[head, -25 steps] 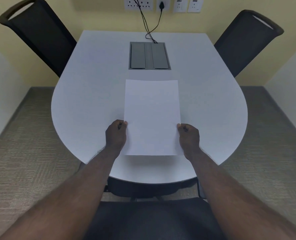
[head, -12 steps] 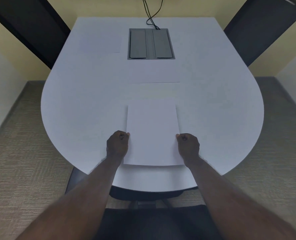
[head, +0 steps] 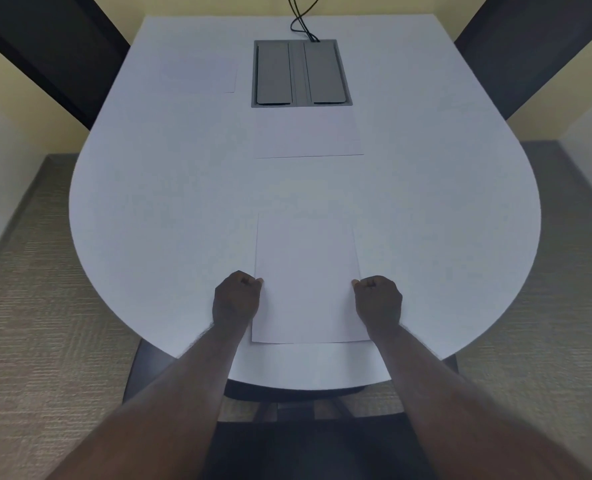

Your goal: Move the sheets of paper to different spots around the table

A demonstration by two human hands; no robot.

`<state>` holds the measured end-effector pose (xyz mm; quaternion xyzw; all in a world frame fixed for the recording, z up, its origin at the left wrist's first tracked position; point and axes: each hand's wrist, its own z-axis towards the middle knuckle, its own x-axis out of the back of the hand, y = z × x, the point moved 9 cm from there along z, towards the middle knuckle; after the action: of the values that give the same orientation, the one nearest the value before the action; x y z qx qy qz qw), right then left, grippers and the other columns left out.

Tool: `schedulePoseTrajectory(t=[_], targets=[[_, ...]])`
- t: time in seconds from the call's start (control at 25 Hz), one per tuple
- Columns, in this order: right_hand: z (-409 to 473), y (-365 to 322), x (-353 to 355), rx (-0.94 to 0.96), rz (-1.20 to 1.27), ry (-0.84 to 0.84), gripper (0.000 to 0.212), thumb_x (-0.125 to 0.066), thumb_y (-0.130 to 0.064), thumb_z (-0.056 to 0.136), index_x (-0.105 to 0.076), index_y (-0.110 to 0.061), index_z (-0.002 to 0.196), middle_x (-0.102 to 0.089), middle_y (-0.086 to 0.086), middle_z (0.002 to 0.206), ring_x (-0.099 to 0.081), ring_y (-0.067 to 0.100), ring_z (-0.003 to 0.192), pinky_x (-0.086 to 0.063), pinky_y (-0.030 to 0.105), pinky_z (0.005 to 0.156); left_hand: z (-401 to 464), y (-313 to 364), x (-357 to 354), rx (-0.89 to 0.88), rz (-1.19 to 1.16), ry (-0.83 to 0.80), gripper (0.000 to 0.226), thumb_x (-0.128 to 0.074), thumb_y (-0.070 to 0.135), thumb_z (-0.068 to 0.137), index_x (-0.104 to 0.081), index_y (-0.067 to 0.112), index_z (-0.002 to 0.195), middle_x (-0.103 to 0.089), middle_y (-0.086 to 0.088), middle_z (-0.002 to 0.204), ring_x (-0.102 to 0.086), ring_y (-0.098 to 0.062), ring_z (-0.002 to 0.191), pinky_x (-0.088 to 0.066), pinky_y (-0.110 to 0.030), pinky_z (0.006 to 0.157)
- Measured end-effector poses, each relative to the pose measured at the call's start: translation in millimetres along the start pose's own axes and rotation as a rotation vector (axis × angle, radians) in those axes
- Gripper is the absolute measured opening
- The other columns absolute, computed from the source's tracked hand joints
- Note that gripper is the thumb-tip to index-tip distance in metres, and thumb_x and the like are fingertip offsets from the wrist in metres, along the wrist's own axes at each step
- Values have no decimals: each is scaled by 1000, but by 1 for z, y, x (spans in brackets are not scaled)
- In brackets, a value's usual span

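A white sheet of paper (head: 306, 278) lies near the front edge of the white table (head: 149, 209). My left hand (head: 236, 299) pinches its left edge and my right hand (head: 378, 301) pinches its right edge, both with fingers curled. A second sheet (head: 308, 135) lies flat in the middle of the table, just in front of the grey cable box (head: 301, 72). A third sheet (head: 201, 72) rests at the far left, beside that box; its edges are faint against the tabletop.
Black cables (head: 301, 19) run from the cable box toward the wall. Dark chairs stand at the back left (head: 45, 46) and back right (head: 530, 46). Another chair seat (head: 305, 445) is below me at the table's near edge. Carpet surrounds the table.
The sheet in my hands has come down toward the near table edge, uncovering the sheet that lies in the middle. The camera has tilted lower and closer to the table.
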<state>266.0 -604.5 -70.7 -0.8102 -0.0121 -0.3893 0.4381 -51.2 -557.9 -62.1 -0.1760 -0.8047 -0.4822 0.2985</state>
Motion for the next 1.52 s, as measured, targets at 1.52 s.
schedulePoseTrajectory(t=[1.52], targets=[[-94, -193, 216, 681, 34, 284, 30, -67, -37, 86, -61, -18, 108, -64, -2, 113, -56, 25, 110, -36, 42, 92, -139, 170, 180, -526, -194, 323, 27, -71, 41, 82, -60, 22, 99, -54, 7, 102, -58, -19, 91, -52, -40, 83]])
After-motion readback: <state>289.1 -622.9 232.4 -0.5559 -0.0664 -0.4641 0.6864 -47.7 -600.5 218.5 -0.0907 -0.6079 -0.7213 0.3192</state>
